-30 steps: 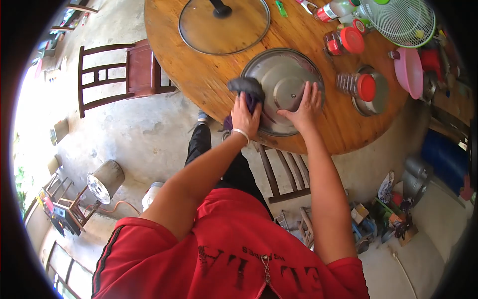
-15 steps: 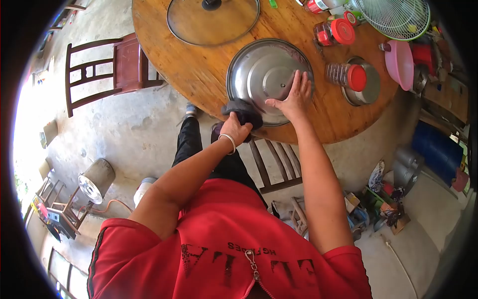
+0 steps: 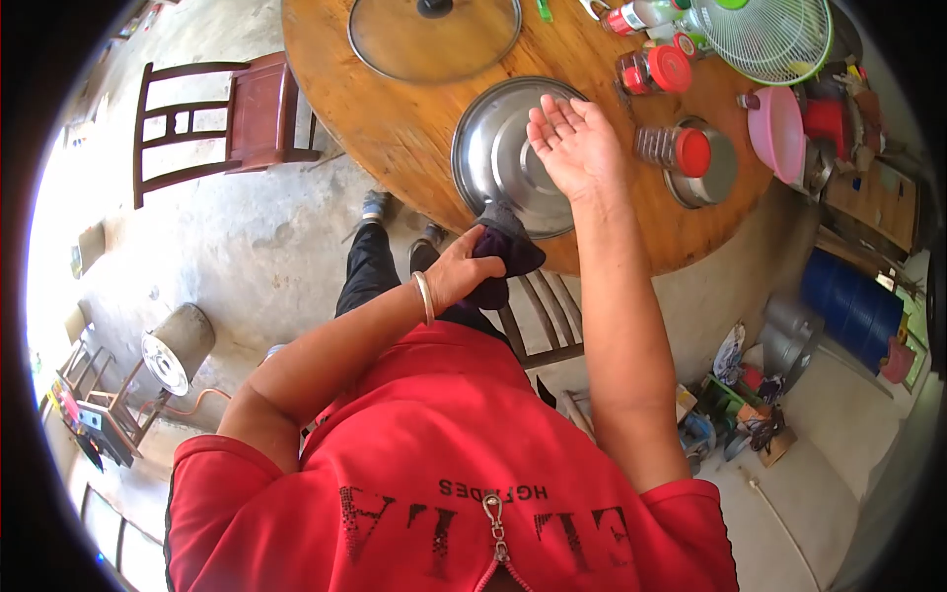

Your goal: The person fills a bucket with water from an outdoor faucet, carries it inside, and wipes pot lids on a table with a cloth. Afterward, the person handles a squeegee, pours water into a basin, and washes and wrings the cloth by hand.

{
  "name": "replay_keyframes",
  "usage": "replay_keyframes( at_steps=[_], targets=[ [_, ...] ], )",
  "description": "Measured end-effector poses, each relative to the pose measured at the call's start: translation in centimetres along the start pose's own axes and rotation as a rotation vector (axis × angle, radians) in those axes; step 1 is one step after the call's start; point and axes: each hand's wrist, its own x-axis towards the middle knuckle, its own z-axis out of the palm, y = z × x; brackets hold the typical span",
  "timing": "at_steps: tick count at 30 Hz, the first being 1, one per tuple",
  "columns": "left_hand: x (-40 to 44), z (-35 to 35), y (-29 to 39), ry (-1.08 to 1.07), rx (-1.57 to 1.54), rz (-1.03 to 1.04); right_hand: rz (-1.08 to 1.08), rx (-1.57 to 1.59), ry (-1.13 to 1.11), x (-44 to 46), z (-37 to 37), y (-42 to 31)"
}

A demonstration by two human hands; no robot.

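A dark cloth is gripped in my left hand, at the table's near edge by the rim of a round metal lid. My right hand is turned palm up above the right part of the lid, its fingers apart and nothing in it. It hides part of the lid. The lid lies on the round wooden table.
A glass lid lies at the table's far left. Red-capped jars, a metal bowl, a pink basin and a green-edged fan stand right. A wooden chair is left; another is tucked near me.
My right hand has lifted off the metal lid and turned palm up. My left hand with the cloth has moved from the lid's left side down to its near edge.
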Motion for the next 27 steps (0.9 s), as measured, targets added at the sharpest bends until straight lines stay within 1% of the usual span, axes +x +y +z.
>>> replay_keyframes(
  at_steps=[2, 3, 4, 5, 6, 8, 9, 10, 12, 13, 14, 16, 17, 18, 20, 21, 22, 24, 25, 27],
  targets=[
    [-1.2, 0.3, 0.9, 0.039, -0.179, 0.008, 0.003, -0.028, -0.016, 0.0, 1.5, 1.2],
    [-1.8, 0.2, 1.6, 0.049, -0.186, 0.01, 0.003, -0.052, -0.023, -0.1, 2.3, 1.9],
    [-2.3, 0.1, 2.5, 0.01, -0.286, 0.012, 0.005, -0.077, -0.033, -0.1, 3.0, 2.5],
    [-2.7, -0.2, 3.0, -0.029, -0.386, 0.016, 0.024, -0.169, -0.043, 0.1, 3.3, 3.3],
    [-2.5, -0.7, 2.8, -0.017, -0.393, 0.021, 0.034, -0.176, -0.052, 0.0, 3.6, 3.9],
    [-1.3, -2.2, 2.4, -0.072, -0.632, 0.158, 0.029, -0.539, -0.067, -0.5, 4.2, 4.9],
    [-1.1, -2.9, 2.5, -0.056, -0.694, 0.213, -0.047, -0.78, -0.03, -0.8, 4.5, 5.6],
    [-0.8, -3.6, 2.9, -0.05, -0.7, 0.221, -0.305, -0.985, -0.167, -0.4, 4.1, 6.7],
    [-0.9, -4.7, 3.9, 0.088, -0.459, 0.328, -0.274, -1.304, -0.095, -0.6, 3.6, 9.0],
    [-2.9, -5.1, 6.5, 0.121, -0.184, 0.275, -0.081, -1.192, -0.254, -2.2, 4.8, 9.3],
    [-3.5, -5.7, 7.0, 0.132, -0.19, 0.281, -0.079, -1.2, -0.266, -2.2, 5.0, 9.7],
    [-4.2, -7.6, 8.1, 0.318, 0.811, 0.331, 0.009, -0.776, -0.195, -1.5, 5.7, 10.5],
    [-6.2, -7.4, 8.9, 0.444, 0.849, 0.452, 0.02, -0.658, -0.182, -1.2, 6.4, 10.8],
    [-7.5, -7.3, 9.2, 0.461, 0.844, 0.452, 0.155, -0.5, -0.24, 0.0, 6.6, 10.9],
    [-9.6, -7.2, 9.0, 0.749, 0.817, 0.927, 0.158, -0.358, -0.098, 0.5, 8.9, 10.8],
    [-10.6, -7.0, 9.0, 0.683, 0.776, 0.93, 0.135, -0.312, -0.105, -0.1, 9.9, 10.5],
    [-10.6, -6.4, 7.8, 0.693, 0.773, 0.931, 0.077, -0.327, -0.118, 0.1, 10.7, 10.5],
    [-9.7, -5.1, 4.7, 0.155, -0.273, 0.458, 0.02, -0.32, -0.182, 0.7, 11.5, 10.8],
    [-9.7, -4.8, 4.3, 0.162, -0.278, 0.464, 0.024, -0.327, -0.189, 0.9, 11.9, 11.2],
    [-9.7, -4.1, 3.6, 0.234, -0.211, 0.69, 0.014, -0.334, -0.168, 1.2, 12.2, 11.7]
  ],
)
